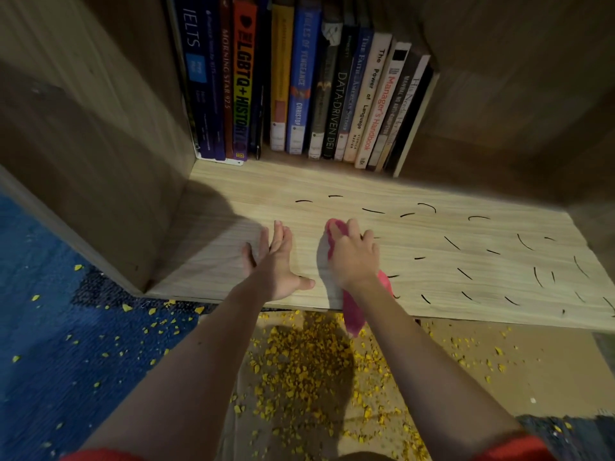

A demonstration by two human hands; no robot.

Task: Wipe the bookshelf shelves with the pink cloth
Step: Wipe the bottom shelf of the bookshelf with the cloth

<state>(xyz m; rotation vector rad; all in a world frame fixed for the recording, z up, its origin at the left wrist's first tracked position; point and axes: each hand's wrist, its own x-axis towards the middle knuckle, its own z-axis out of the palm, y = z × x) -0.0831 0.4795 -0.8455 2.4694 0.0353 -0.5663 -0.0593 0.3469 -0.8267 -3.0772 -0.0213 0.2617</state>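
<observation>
A light wooden shelf board fills the middle of the view, and short black curved marks are scattered over its right half. My right hand presses the pink cloth flat onto the board near its front edge; one end of the cloth hangs down over that edge. My left hand lies flat on the board just left of the cloth, fingers spread, holding nothing. The board's left part shows no marks.
A row of upright books stands at the back of the shelf. The bookcase's side wall rises at left. Below the front edge, yellow crumbs litter a tan floor, with blue carpet at left.
</observation>
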